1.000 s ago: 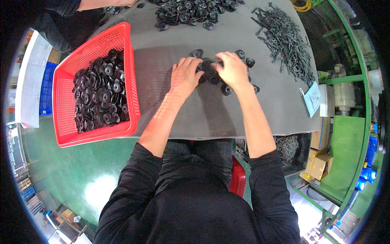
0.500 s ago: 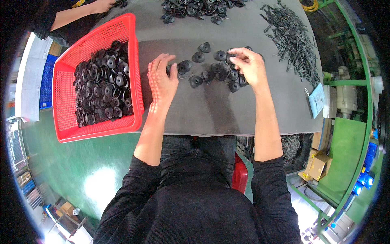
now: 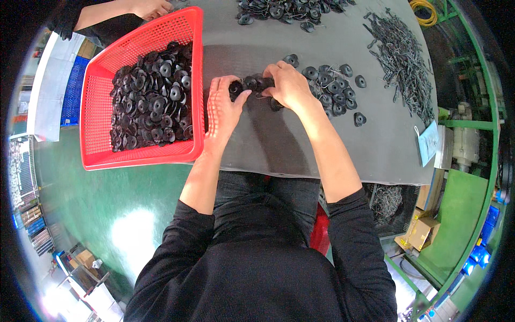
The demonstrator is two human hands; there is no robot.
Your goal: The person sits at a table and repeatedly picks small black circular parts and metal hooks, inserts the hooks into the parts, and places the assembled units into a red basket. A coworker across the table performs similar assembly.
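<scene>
Several black rubber-looking discs [image 3: 250, 82] with centre holes are gathered in a row between my hands, just right of the red basket. My left hand [image 3: 222, 104] curls its fingers and thumb around the disc at the left end of this row. From the right, my right hand [image 3: 289, 86] closes on the discs at the other end, its fingertips partly hidden behind them. One disc [image 3: 276, 104] shows below my right fingers. To the right of that hand lies a loose cluster of similar discs [image 3: 338, 97], some with thin wire hooks.
A red plastic basket [image 3: 197, 80] full of black discs stands at the left. More discs [image 3: 284, 11] are heaped at the far side, and dark slender pieces [image 3: 399, 59] lie piled at the right. A blue face mask [image 3: 428, 143] hangs at the table's right edge. Another person's hand [image 3: 153, 8] is behind the basket.
My right hand has moved left from the cluster toward my left hand, and discs now bridge the space between them. The whole view has shifted slightly.
</scene>
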